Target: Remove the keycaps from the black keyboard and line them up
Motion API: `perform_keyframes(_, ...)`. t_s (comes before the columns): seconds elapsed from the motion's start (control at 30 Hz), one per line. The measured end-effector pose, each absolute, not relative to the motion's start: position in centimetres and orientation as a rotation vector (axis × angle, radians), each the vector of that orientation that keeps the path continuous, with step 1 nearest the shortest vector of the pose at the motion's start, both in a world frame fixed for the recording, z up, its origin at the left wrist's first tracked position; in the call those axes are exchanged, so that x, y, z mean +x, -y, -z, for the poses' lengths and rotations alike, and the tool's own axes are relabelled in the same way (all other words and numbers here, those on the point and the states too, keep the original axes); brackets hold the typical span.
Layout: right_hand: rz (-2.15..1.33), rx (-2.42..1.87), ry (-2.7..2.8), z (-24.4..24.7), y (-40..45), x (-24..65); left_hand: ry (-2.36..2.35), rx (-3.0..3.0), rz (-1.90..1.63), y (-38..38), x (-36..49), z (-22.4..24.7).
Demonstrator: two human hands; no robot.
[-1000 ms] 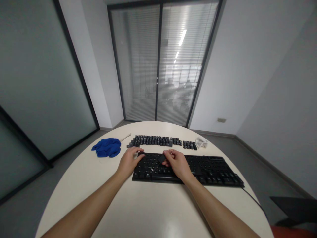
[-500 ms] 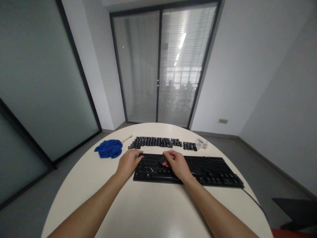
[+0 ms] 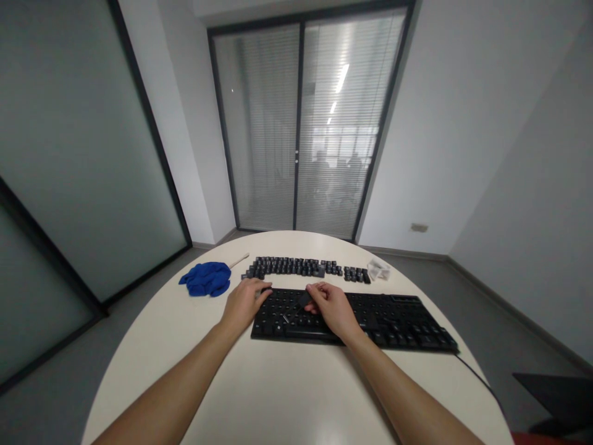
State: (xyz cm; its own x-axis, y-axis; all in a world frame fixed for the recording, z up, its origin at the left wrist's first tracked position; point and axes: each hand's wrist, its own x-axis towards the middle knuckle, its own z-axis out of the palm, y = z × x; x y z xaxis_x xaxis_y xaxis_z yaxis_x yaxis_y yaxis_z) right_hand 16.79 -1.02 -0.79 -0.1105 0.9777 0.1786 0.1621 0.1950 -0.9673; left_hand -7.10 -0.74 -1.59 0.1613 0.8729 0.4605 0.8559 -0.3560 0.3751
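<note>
A black keyboard lies across the table in front of me, many of its keycaps off. My left hand grips its left end, thumb and fingers at the edge. Over the left half of the keyboard, my right hand pinches the black handle of a keycap puller. Its thin metal prongs point down and left at the lower key rows; whether they hold a key is too small to tell. Loose black keycaps sit in rows behind the keyboard.
A crumpled blue cloth lies at the left, beside a thin light stick or brush. Back right is a clear plastic bag. The keyboard's cable runs off the round table's right edge. A dark chair part shows lower right.
The view has shifted slightly. The keycap puller's prongs have moved a little in the right hand, still over the lower left keys. My left hand stays on the keyboard's left end.
</note>
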Motion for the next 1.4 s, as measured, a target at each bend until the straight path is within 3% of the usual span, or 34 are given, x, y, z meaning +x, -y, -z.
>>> perform_keyframes(0.5, -1.047, -1.16, 1.487, 0.5, 1.2, 16.8, -1.642, 2.49, -0.841, 0.6, -7.4, 2.2)
perform_keyframes(1.17, -1.064, -1.16, 1.477, 0.6, 1.1, 16.8, -1.9, 2.261, -1.129, -0.2, -7.5, 0.0)
perform_keyframes(1.4, -1.054, -1.167, 1.488, 0.2, 1.4, 16.8, -1.89, 2.406, -0.96, -1.9, -7.1, -0.2)
